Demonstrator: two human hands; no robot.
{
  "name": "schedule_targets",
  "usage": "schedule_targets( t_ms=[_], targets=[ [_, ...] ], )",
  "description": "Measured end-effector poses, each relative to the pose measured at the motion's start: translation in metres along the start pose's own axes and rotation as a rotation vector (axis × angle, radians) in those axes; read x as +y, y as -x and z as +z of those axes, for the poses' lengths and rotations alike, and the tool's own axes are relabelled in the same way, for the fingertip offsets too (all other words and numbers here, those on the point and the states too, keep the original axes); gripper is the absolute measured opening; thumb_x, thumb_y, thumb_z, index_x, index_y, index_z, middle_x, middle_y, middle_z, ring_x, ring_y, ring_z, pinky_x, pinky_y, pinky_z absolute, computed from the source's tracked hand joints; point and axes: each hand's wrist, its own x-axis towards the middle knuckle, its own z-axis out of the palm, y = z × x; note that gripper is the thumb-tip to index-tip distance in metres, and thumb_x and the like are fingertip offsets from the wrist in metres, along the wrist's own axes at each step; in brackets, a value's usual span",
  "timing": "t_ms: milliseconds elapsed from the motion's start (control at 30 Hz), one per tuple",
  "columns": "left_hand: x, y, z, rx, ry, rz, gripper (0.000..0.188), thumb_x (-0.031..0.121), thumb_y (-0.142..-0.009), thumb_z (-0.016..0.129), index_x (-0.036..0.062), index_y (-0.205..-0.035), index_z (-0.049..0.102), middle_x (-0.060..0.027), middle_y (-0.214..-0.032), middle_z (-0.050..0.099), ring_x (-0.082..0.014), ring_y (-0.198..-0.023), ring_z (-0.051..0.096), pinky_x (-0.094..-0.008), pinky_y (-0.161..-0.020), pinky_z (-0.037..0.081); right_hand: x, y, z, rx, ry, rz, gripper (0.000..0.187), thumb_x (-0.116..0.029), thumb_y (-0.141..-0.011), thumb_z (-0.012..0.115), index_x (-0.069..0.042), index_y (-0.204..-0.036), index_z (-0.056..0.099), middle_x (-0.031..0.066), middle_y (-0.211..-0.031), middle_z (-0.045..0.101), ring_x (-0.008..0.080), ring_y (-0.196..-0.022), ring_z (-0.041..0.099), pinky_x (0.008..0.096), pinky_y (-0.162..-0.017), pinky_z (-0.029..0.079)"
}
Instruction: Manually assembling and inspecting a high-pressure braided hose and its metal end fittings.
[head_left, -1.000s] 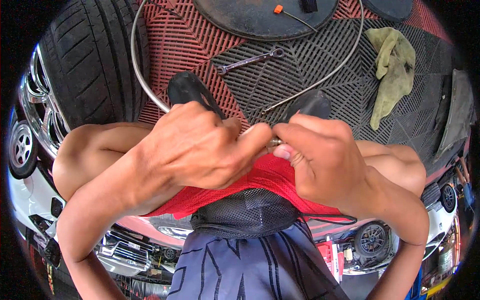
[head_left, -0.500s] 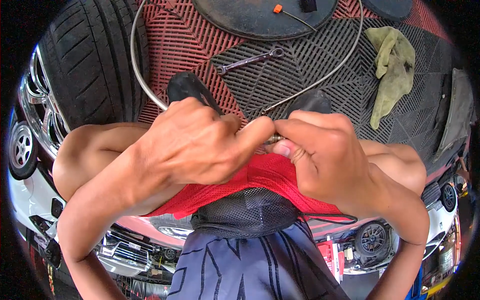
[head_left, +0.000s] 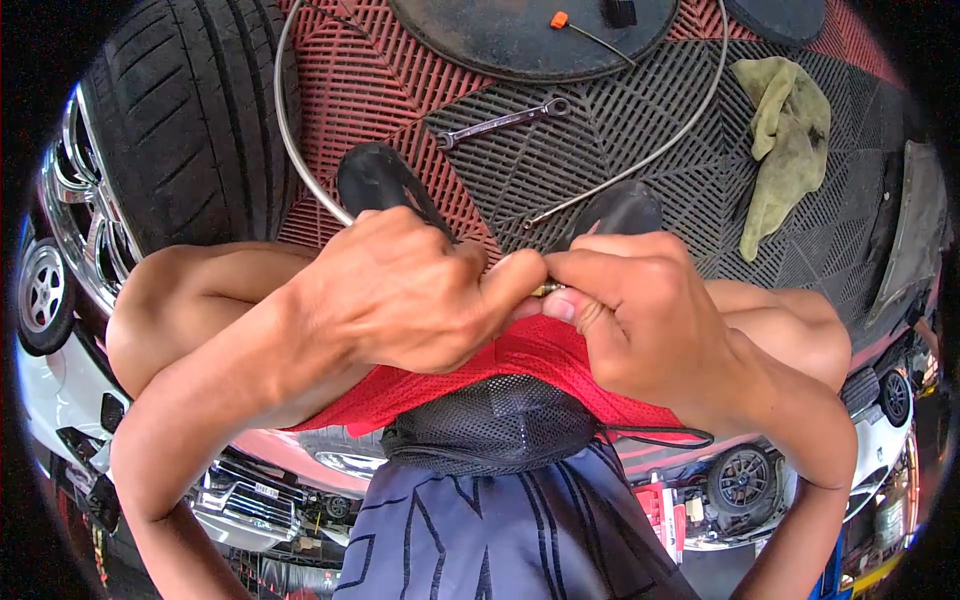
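My left hand (head_left: 400,290) is closed around the end of a thin silver hose (head_left: 297,150), which runs up and out past the tyre. My right hand (head_left: 650,310) pinches a small brass-coloured fitting (head_left: 546,288) between thumb and forefinger. Both hands meet above my lap, knuckles almost touching, and the fingers hide most of the fitting and the hose's held end. Another stretch of silver hose (head_left: 650,160) curves down from the top right, its metal end (head_left: 530,223) lying on the floor between my shoes.
A combination wrench (head_left: 505,124) lies on the grid floor tiles (head_left: 590,110). Beyond it, a black round mat (head_left: 500,40) carries an orange-tipped piece. A greenish rag (head_left: 790,150) is at right; a large tyre (head_left: 190,120) stands close at left.
Both hands have shifted very slightly, and the hose at left has swung a little to the right. The grips stay the same.
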Motion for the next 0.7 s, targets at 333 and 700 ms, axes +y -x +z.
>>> schedule_targets(
  t_ms=[333, 700],
  targets=[
    [0.004, 0.005, 0.001, -0.01, 0.072, -0.042, 0.025, 0.028, -0.092, 0.055, 0.0057, -0.084, 0.047, -0.0075, -0.052, 0.052, -0.027, -0.036, 0.053, -0.0403, -0.03, 0.04, -0.002, 0.003, -0.024, -0.298, -0.372, 0.229, 0.014, -0.006, -0.085, 0.064, 0.007, -0.085, 0.059, 0.0183, -0.074, 0.06, 0.0275, -0.069, 0.062, 0.0385, -0.063, 0.047],
    [0.012, 0.014, -0.01, 0.031, 0.243, 0.059, 0.027, 0.025, -0.081, 0.069, 0.0086, -0.073, 0.05, -0.0049, -0.059, 0.047, -0.0215, -0.045, 0.053, -0.0358, -0.039, 0.04, 0.02, 0.025, -0.008, -0.219, -1.066, 0.322, 0.022, 0.002, -0.086, 0.065, 0.002, -0.107, 0.069, 0.0151, -0.078, 0.07, 0.0155, -0.061, 0.067, 0.0222, -0.051, 0.05]
  ],
)
